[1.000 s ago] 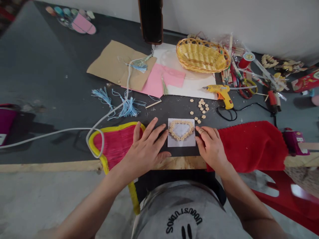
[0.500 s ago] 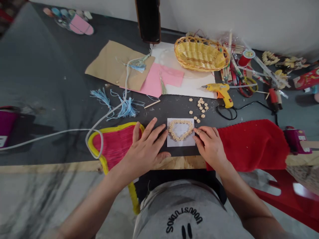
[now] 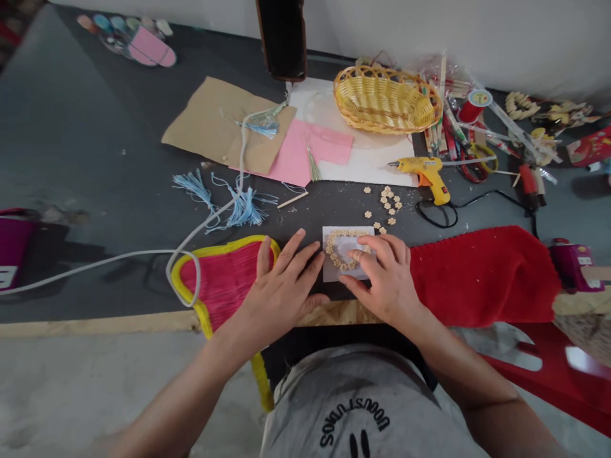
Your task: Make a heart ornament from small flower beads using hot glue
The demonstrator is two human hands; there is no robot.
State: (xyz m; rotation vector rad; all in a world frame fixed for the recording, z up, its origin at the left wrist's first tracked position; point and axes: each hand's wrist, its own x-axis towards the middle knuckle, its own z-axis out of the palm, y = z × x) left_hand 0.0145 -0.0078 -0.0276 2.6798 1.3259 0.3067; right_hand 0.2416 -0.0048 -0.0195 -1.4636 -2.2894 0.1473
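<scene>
A white square of paper (image 3: 330,276) lies near the table's front edge, with small flower-shaped wooden beads (image 3: 334,254) set on it in a heart outline. My left hand (image 3: 281,286) rests with spread fingers just left of the paper, fingertips at its edge, over the pink cloth with a yellow border (image 3: 217,286). Over the right part of the heart is my right hand (image 3: 386,273), fingers bent but apart, its fingertips on or just above the beads. It hides that side of the outline. Several loose flower beads (image 3: 390,202) lie just beyond the paper.
A yellow glue gun (image 3: 427,175) lies behind the loose beads. A wicker basket (image 3: 386,98) stands at the back. Blue tassels (image 3: 245,207) and a pale cable (image 3: 205,222) are at left. Red felt (image 3: 482,273) lies at right; a phone (image 3: 282,38) stands upright behind.
My right hand has moved left from the paper's right edge onto the heart of beads, and its fingers have spread. My left hand has hardly moved.
</scene>
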